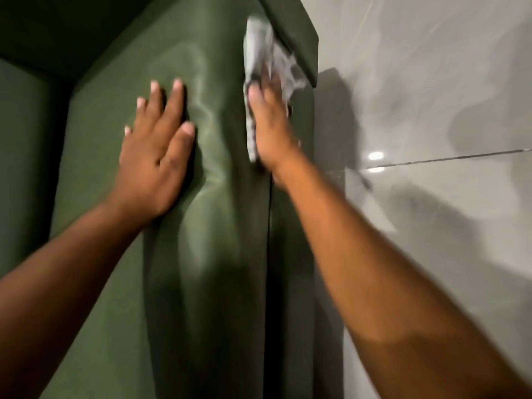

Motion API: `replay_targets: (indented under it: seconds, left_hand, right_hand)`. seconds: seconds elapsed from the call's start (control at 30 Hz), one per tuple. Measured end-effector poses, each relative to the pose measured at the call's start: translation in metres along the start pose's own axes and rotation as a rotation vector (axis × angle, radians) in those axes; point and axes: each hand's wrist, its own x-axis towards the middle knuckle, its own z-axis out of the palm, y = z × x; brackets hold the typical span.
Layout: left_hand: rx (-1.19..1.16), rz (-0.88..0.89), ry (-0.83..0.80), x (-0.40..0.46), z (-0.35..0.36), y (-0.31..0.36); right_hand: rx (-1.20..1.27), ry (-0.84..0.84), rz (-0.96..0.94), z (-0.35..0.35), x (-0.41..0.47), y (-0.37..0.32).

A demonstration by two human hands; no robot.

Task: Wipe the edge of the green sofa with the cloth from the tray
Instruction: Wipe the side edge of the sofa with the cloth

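R hand [269,125] presses a crumpled white-grey cloth [259,53] onto the outer edge of the dark green upholstered sofa [115,139], fingers closed on it; the cloth bunches out at 12 o'clock from the hand, blurred. L hand [157,156], at 9 o'clock, lies flat w/ fingers spread, holding nothing. Glossy grey tiled floor [431,82] at 3 o'clock.

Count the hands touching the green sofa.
2. The left hand lies flat on the sofa top; the right hand presses the cloth along its edge.
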Motion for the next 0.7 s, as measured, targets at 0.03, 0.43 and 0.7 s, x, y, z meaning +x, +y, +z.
replay_targets:
  seconds: [0.03,0.43,0.7]
  left_hand:
    - [-0.001,-0.033,-0.020,-0.007,-0.002,-0.003]
    - [0.076,0.006,-0.017,0.025,0.005,0.004]
    - [0.123,0.048,0.098,0.098,0.011,0.044]
  right_hand:
    - [0.006,0.018,-0.041,0.005,-0.037,0.002]
    - [0.000,0.106,0.034,0.007,-0.011,0.020]
    - [-0.314,0.038,0.050,-0.013,0.001,0.087]
